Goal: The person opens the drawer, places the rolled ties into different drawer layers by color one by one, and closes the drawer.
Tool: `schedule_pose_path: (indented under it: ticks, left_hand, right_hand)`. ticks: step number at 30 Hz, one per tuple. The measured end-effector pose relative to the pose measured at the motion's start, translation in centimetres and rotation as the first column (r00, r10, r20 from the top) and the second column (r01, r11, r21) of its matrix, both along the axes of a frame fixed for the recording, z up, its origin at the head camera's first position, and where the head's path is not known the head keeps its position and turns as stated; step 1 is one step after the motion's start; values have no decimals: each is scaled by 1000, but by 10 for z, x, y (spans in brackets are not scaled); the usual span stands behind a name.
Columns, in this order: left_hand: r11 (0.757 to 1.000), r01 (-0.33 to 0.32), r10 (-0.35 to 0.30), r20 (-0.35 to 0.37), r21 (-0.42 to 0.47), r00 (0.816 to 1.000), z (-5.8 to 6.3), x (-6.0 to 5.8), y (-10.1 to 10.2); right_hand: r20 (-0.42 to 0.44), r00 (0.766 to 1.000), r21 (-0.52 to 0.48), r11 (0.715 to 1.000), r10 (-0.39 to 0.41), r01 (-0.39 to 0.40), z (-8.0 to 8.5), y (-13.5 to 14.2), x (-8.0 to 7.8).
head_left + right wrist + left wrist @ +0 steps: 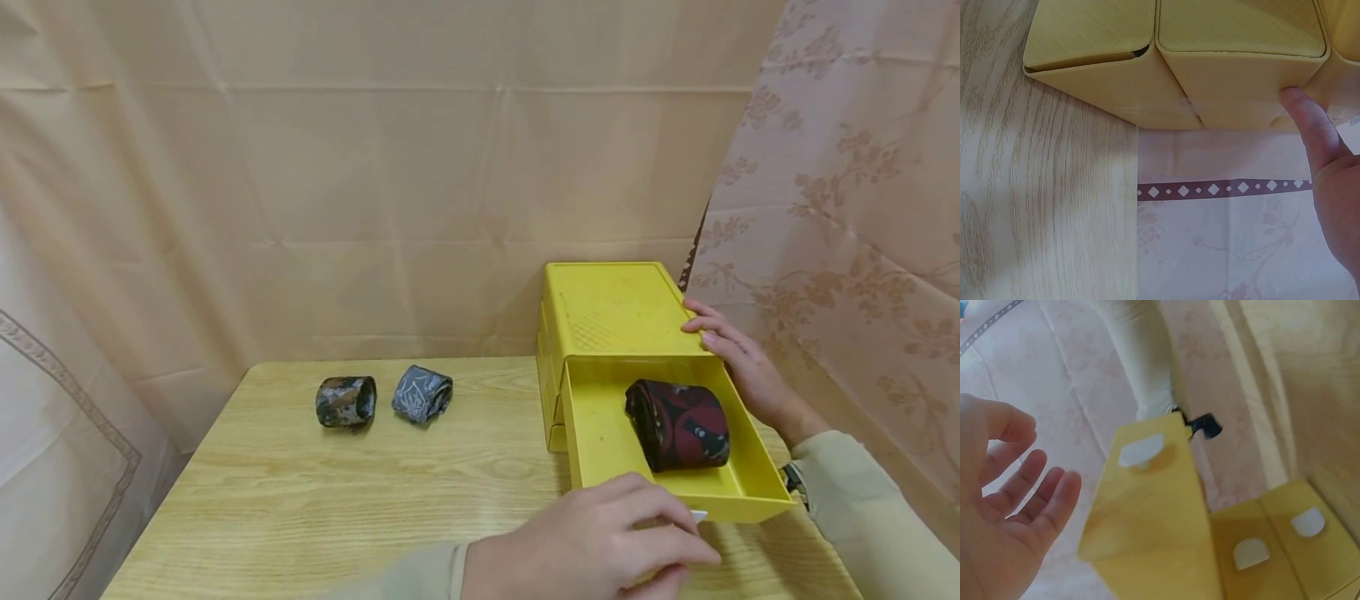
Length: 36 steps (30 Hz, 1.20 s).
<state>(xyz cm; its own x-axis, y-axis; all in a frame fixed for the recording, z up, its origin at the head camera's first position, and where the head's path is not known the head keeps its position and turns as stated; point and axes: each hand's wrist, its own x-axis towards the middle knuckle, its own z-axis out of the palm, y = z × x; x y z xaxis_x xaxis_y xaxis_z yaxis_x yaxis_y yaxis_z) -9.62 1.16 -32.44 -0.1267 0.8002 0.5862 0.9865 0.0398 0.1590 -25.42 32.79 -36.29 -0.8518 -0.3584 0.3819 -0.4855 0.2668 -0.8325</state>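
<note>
A yellow drawer cabinet [615, 308] stands at the right of the table, its top drawer [603, 450] pulled out. Inside that drawer lies a rolled black and dark-red patterned cloth [690, 427], much like a rolled necktie. My right hand [738, 358] rests on the cabinet's right top edge, and its thumb touches the yellow side in the right wrist view. Just in front of the drawer, near its white handle [1142, 450], hovers my left hand [600, 537]. Its fingers are loosely bent with nothing in them, apart from the drawer front in the left wrist view.
Toward the back left of the table [337, 500] lie a small camouflage-patterned cloth roll [341, 402] and a grey patterned one [422, 394]. Beige curtain [375, 167] hangs behind the table; flowered cloth [862, 208] hangs at the right. Lower drawers show white handles [1251, 554].
</note>
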Motion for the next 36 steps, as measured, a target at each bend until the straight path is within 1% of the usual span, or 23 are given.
schedule_pose_path:
  ticks: [3,7,12,15,16,17,18,19,20,21,22,23,24,25,26,28,29,30,31,32,33,35,36]
  left_hand:
    - [999,28,-27,20,-38,999,-6,1,2]
    - [993,76,-63,135,-88,989,-13,2,5]
    - [964,122,-45,308,-237,950,-18,1,7]
    - [938,141,4,419,-315,908,-19,0,8]
    - [925,150,33,467,-350,884,-18,0,9]
    - [909,176,70,555,-377,829,-18,0,9]
    - [897,204,106,640,-392,761,-18,1,9]
    - [887,231,140,711,-399,689,-19,1,9]
    - [881,255,183,785,-398,592,-20,1,9]
    - [879,278,222,849,-387,480,-21,2,9]
    - [882,289,246,887,-372,392,-23,1,9]
    - [889,291,246,905,-354,348,-26,0,10]
    - [888,292,236,897,-355,373,-29,-1,10]
    - [890,296,224,899,-345,375,-32,-3,11]
    - [888,295,217,886,-354,409,-36,-5,12]
    - [887,301,197,876,-351,439,-43,-9,13]
    - [885,306,199,880,-350,432,-46,-10,14]
    - [885,316,205,897,-341,392,-48,-11,14]
    - [888,323,214,917,-326,337,-51,-12,14]
    - [889,316,229,919,-331,321,-52,-12,15]
    - [896,313,243,938,-314,246,-54,-12,15]
    - [903,296,252,942,-312,222,-56,-12,16]
    - [905,286,254,940,-313,227,-57,-12,17]
  right_hand:
    - [-7,1000,16,1000,-9,9,1,0,0]
    - [-17,1000,29,999,-19,19,1,0,0]
    - [-13,1000,28,999,-17,17,2,-1,-1]
    - [-6,1000,25,999,-23,23,2,-1,-1]
    - [1,1000,21,1000,-23,23,2,-1,0]
    - [8,1000,17,1000,-23,23,2,-2,0]
    - [14,1000,12,1000,-23,23,2,-2,0]
    - [19,1000,8,1000,-23,23,2,-1,0]
    - [17,1000,5,1000,-22,22,2,-1,0]
    - [21,1000,1,1000,-20,20,2,-1,1]
    - [22,1000,0,1000,-20,20,2,-1,1]
    - [18,1000,-1,1000,-21,21,1,0,1]
    - [14,1000,-2,1000,-22,22,1,0,1]
    - [11,1000,-3,1000,-22,22,1,0,1]
    - [9,1000,-2,1000,-23,23,1,1,2]
    - [7,1000,-1,1000,-24,24,0,1,2]
    - [6,1000,-1,1000,-21,21,0,1,2]
    - [4,1000,-2,1000,-21,21,0,1,2]
    - [2,1000,1,1000,-21,21,0,1,2]
    - [-1,1000,4,1000,-22,22,-1,1,2]
    - [-4,1000,6,1000,-24,24,-1,1,2]
    - [-8,1000,6,1000,-22,22,-1,1,1]
    - [-11,1000,7,1000,-21,21,-1,1,1]
